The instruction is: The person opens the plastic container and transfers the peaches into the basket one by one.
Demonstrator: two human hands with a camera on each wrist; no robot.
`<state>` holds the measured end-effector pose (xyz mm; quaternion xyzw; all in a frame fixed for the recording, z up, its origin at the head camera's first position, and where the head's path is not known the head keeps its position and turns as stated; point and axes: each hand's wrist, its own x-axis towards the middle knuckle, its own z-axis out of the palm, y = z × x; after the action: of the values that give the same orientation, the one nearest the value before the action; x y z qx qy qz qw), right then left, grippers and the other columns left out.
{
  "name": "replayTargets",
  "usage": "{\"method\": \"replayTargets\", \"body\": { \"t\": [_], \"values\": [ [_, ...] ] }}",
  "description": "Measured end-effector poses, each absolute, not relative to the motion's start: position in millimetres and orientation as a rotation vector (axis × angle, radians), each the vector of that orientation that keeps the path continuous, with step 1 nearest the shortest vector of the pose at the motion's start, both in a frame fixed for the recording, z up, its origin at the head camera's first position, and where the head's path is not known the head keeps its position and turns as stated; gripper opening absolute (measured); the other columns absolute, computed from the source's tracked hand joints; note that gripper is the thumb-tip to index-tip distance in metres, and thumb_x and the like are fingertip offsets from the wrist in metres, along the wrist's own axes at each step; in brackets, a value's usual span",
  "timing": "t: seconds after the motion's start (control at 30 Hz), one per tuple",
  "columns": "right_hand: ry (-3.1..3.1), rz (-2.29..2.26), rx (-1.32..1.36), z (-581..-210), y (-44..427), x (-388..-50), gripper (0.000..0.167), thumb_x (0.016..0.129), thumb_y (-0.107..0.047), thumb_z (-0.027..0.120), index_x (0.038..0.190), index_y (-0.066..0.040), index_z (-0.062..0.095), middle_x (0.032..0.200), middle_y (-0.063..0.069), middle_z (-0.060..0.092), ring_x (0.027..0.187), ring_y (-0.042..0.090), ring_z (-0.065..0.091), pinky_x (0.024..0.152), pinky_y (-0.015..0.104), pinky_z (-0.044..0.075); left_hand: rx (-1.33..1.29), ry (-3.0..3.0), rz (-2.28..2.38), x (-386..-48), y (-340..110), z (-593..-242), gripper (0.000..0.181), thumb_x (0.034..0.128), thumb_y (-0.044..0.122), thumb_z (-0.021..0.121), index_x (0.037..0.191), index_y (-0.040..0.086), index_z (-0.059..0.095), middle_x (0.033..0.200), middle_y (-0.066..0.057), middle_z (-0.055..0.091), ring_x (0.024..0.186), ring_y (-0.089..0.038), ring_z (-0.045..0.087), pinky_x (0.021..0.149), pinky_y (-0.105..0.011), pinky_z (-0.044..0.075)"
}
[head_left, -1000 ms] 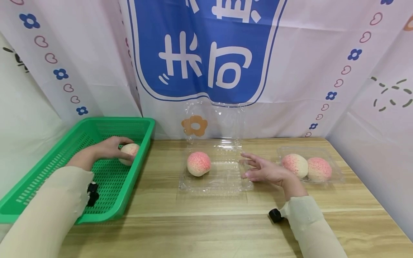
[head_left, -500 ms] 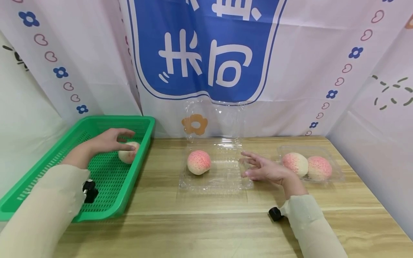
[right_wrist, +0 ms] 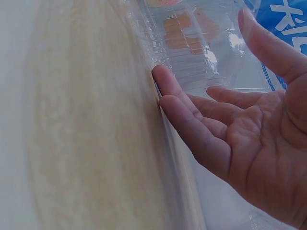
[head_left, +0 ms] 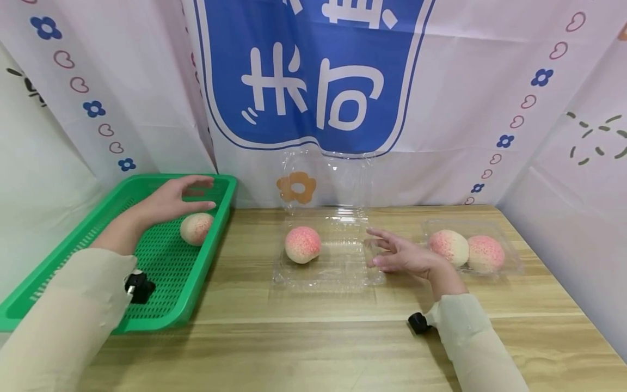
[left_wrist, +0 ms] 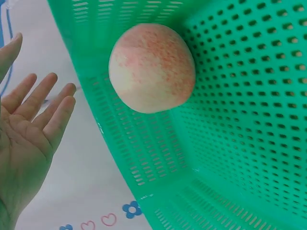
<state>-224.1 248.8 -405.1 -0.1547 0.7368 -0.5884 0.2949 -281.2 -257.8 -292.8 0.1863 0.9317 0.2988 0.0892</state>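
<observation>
On the wooden table (head_left: 313, 351), a green basket (head_left: 164, 258) at nine o'clock holds one peach (head_left: 196, 230); the left hand (head_left: 168, 201) is above it, relaxed, grasping nothing. The right hand (head_left: 404, 258), loose too, is at the three-o'clock edge of the open box (head_left: 343, 267), contact unclear; another peach (head_left: 303, 245) sits inside. Unloading seems underway; next probably calls for the left hand reaching toward three o'clock, to that peach.

So the person's wearing a pale cream left sleeve (head_left: 59, 326) and a matching right sleeve (head_left: 485, 348), both long and kinda loose, with soft wrinkles. The right cuff (head_left: 460, 316) looks a bit greyer-green than the rest. There's a chunky black wrist gadget (head_left: 140, 287) on the left with a shiny bit beside it, plus a stubby, rounded black one (head_left: 418, 323) sticking off the right cuff.
</observation>
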Motion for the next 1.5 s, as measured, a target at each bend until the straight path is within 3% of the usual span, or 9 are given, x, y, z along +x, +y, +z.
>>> {"method": "replayTargets", "body": {
  "t": [0.37,0.97,1.2,1.5],
  "values": [
    [1.96,-1.565,-0.41,-403,248,-225,0.089,0.095,-0.016,0.066,0.161,-0.015,0.005,0.165,0.022,0.01,0.132,0.04,0.052,0.106,0.039,0.048,0.67,2.743,0.991,-268,-215,-277,0.067,0.0962,0.028,0.067,0.152,0.006,0.036,0.154,-0.019,0.041,0.14,-0.043,0.041,0.106,-0.057,0.044],
    [1.971,-1.552,-0.414,-405,246,-223,0.09,0.095,-0.016,0.066,0.161,-0.014,0.004,0.165,0.024,0.009,0.131,0.04,0.052,0.109,0.045,0.045,1.047,2.546,0.904,-243,-134,-252,0.061,0.0929,0.025,0.071,0.147,0.015,0.045,0.149,-0.005,0.051,0.138,-0.03,0.047,0.11,-0.056,0.042],
    [1.973,-1.549,-0.41,-407,246,-222,0.09,0.095,-0.017,0.066,0.161,-0.015,0.005,0.165,0.022,0.011,0.131,0.039,0.053,0.108,0.043,0.046,1.136,2.487,0.844,-241,-111,-262,0.061,0.0912,0.022,0.073,0.145,0.012,0.047,0.146,-0.008,0.054,0.136,-0.03,0.05,0.107,-0.051,0.047],
    [1.963,-1.56,-0.408,-405,248,-223,0.09,0.096,-0.017,0.066,0.161,-0.013,0.004,0.165,0.025,0.008,0.132,0.041,0.051,0.11,0.047,0.044,1.19,2.422,0.807,-247,-82,-277,0.06,0.0915,0.023,0.072,0.145,0.01,0.048,0.147,-0.007,0.053,0.137,-0.029,0.049,0.109,-0.054,0.044]
  ]
}}
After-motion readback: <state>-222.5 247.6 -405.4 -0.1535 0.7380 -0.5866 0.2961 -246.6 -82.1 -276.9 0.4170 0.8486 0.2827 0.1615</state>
